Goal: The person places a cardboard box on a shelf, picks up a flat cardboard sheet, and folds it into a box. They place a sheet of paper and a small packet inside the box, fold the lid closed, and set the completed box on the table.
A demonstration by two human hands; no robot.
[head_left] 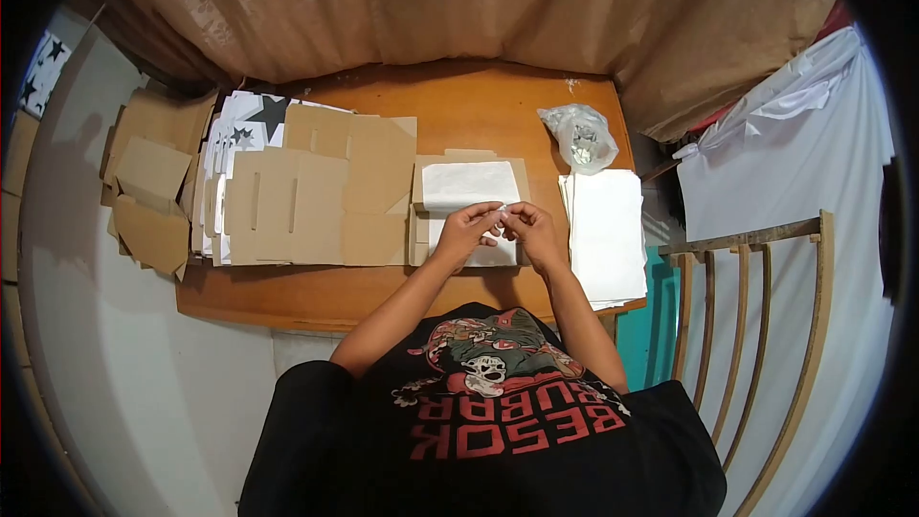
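Observation:
Over the cardboard box (419, 239) at the table's middle, my two hands meet fingertip to fingertip. My left hand (467, 235) is closed in a pinch, and so is my right hand (534, 235). Between their fingertips is something small and pale, too small to name. Below and beyond the fingers, white paper (469, 184) lies in the box, partly hidden by my hands. Right of my right hand is a stack of white sheets (608, 239).
Flat cut cardboard pieces (321, 196) are piled at the left, beside star-printed sheets (263, 117). More cardboard (153, 172) stands off the table's left end. A clear plastic bag (581, 139) with shiny contents sits at the back right. A wooden rack (742, 249) is on the right.

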